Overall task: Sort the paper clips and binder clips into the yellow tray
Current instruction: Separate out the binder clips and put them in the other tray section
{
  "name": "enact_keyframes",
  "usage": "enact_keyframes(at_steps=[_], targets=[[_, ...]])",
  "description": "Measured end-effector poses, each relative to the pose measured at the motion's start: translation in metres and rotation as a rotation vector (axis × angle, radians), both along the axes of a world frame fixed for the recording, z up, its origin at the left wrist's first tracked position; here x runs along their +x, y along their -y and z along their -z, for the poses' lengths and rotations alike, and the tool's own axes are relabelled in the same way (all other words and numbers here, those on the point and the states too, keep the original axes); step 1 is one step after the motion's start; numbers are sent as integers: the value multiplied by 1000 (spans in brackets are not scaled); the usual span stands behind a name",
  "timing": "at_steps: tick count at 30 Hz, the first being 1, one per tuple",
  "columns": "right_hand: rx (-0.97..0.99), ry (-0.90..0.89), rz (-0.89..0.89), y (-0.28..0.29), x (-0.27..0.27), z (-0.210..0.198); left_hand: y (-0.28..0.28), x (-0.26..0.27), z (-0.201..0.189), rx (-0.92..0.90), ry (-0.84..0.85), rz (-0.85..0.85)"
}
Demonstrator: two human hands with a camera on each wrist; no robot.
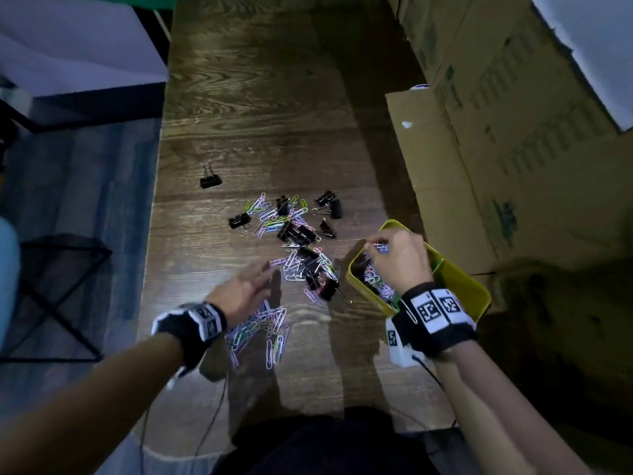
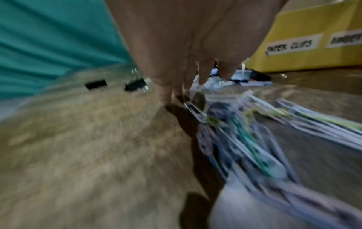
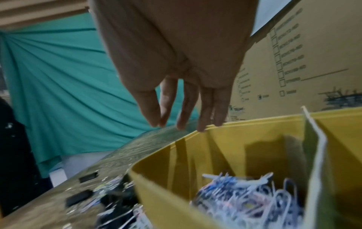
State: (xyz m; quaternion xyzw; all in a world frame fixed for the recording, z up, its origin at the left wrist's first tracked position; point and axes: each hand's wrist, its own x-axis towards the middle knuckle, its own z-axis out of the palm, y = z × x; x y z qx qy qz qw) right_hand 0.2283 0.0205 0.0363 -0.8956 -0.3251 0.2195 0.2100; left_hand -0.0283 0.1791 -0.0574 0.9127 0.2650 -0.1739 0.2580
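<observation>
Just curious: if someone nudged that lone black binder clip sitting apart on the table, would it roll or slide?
The lone binder clip would probably slide, not roll: its black body looks boxy and flat-sided. It looks small, so likely light. Its wire handles stick up, so it might tip over.

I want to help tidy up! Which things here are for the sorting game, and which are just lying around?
For the job: paper clips, binder clips, yellow tray, left hand, right hand.

Just lying about: cardboard boxes, black wire stool, green cloth.

Coloured paper clips and black binder clips scattered beside yellow tray.
</observation>
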Motion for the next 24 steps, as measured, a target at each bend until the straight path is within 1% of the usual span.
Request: enact_keyframes(at_steps=[2, 3, 5, 7, 8, 9, 11, 12, 13, 15, 19, 21, 24], targets=[[155, 13, -77, 2, -20, -4, 22, -20, 19, 2, -62, 104], [218, -9, -142, 2, -30, -5, 33, -30, 26, 22, -80, 132], [233, -108, -304, 3, -53, 0, 54, -48, 30, 44, -50, 145], [132, -239, -454, 3, -75, 12, 64, -64, 27, 39, 42, 136], [45, -297, -511, 4, -85, 22, 65, -71, 20, 23, 65, 88], [-72, -335, -568, 4, -96, 32, 64, -77, 14, 38, 99, 11], [-336, -319, -728, 6, -117, 55, 67, -87, -3, 83, 147, -203], [-446, -321, -802, 7, -127, 66, 70, -92, -8, 70, 146, -310], [-515, -351, -846, 8, -137, 76, 75, -96, -10, 41, 125, -382], [-538, -377, -859, 6, -153, 86, 87, -99, -8, -26, 82, -436], [-389, -334, -754, -9, -167, 84, 91, -75, 1, -156, 118, -413], [-355, -267, -707, -13, -167, 80, 82, -59, 1, -145, 131, -388], [-316, -105, -596, -12, -161, 80, 64, -48, -4, -16, 58, -316]])
